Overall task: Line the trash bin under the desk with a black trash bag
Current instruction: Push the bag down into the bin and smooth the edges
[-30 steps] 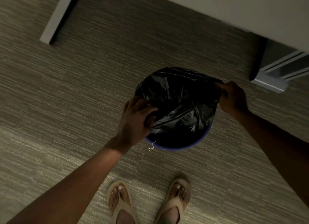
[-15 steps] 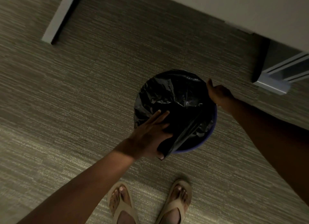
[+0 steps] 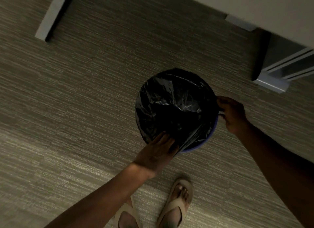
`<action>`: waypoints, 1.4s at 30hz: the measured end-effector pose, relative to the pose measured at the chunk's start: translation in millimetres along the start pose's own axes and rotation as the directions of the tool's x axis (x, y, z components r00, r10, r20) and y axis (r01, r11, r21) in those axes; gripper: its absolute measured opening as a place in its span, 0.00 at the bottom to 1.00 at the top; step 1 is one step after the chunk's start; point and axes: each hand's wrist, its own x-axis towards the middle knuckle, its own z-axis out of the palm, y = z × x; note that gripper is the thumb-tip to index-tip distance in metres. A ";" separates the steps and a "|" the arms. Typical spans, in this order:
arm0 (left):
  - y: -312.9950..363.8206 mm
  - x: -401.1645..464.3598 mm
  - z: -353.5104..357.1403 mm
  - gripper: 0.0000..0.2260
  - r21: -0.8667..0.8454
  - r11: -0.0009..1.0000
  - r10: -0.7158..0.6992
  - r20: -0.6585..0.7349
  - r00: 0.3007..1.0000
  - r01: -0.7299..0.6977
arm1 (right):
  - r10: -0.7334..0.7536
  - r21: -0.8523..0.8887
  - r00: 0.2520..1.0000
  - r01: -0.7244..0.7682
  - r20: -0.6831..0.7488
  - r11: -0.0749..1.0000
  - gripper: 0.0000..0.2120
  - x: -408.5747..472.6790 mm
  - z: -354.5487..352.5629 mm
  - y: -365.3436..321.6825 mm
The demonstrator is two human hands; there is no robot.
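Observation:
A round trash bin stands on the carpet, and only a strip of its purple rim (image 3: 199, 145) shows at the lower right. A crinkled black trash bag (image 3: 173, 107) is draped over the bin's mouth and covers most of the rim. My left hand (image 3: 158, 153) lies flat on the bag at the near edge, fingers together and pointing into the bin. My right hand (image 3: 232, 113) is curled on the bag's edge at the bin's right side.
A white desk top (image 3: 254, 3) runs across the upper right, with a grey desk foot (image 3: 271, 83) close to the bin's right. Another grey desk leg (image 3: 51, 18) lies at the upper left. My sandalled feet (image 3: 176, 204) stand just in front of the bin.
The bag has been spread further over the rim, so less purple shows. My left hand slid from the left rim to the near edge. My right hand stays at the right rim.

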 end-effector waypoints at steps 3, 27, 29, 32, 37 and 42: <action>5.2 0.7 4.9 0.27 0.039 0.999 -0.031 0.012 0.999 0.030 | -0.003 0.007 0.999 0.003 0.033 1.000 0.11 1.3 -7.8 6.1; 24.5 14.7 36.5 0.18 0.258 0.965 0.131 -0.342 0.930 -0.041 | -0.318 -0.511 0.909 0.145 -0.270 0.847 0.11 -103.3 10.1 54.9; 25.7 14.4 38.7 0.21 0.240 0.968 0.154 -0.355 0.922 -0.069 | -0.263 -0.444 0.920 0.114 -0.290 0.889 0.10 -102.3 7.0 57.7; 23.0 10.3 41.8 0.22 0.231 0.972 0.142 -0.394 0.908 -0.052 | -0.210 -0.355 0.917 0.082 -0.340 0.931 0.08 -103.4 1.6 67.1; 16.6 -5.4 47.2 0.18 -0.323 0.905 -0.422 -0.602 0.678 0.276 | -0.198 -0.406 0.928 0.057 -0.316 0.912 0.13 -110.6 3.5 78.2; 8.9 0.4 32.6 0.09 -0.936 -0.336 -0.929 0.348 0.125 0.109 | -0.180 -0.325 0.934 0.075 -0.308 0.943 0.10 -102.0 19.3 87.4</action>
